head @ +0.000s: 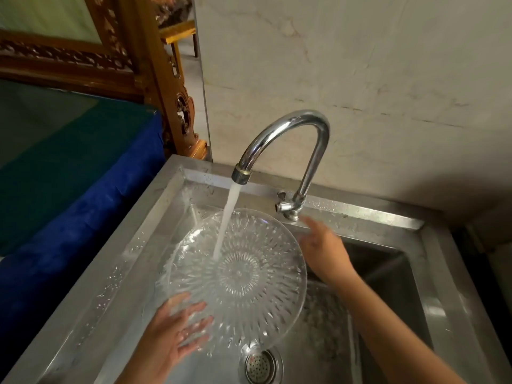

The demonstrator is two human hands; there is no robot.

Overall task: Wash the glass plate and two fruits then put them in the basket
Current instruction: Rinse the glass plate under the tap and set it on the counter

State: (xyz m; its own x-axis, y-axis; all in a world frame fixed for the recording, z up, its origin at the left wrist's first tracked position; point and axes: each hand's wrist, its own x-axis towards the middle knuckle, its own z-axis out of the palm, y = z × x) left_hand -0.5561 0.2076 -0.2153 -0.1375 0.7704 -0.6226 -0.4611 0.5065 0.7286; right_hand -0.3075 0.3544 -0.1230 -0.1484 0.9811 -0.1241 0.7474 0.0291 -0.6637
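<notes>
A clear patterned glass plate (243, 275) is tilted over the steel sink (155, 217), and water from the chrome tap (291, 134) pours onto its upper left part. My left hand (174, 331) holds the plate from underneath at its near left rim, fingers spread and seen through the glass. Beside the plate's right rim is my right hand (324, 245), fingers apart, with one finger stretched toward the tap's base and small handle (285, 206). No fruit and no basket are in view.
The round drain strainer (260, 367) lies at the bottom of the basin, below the plate. Water drops cover the sink's rim. A blue and green cloth-covered surface (69, 173) adjoins the sink on the left. A pale tiled wall (360, 79) stands right behind the tap.
</notes>
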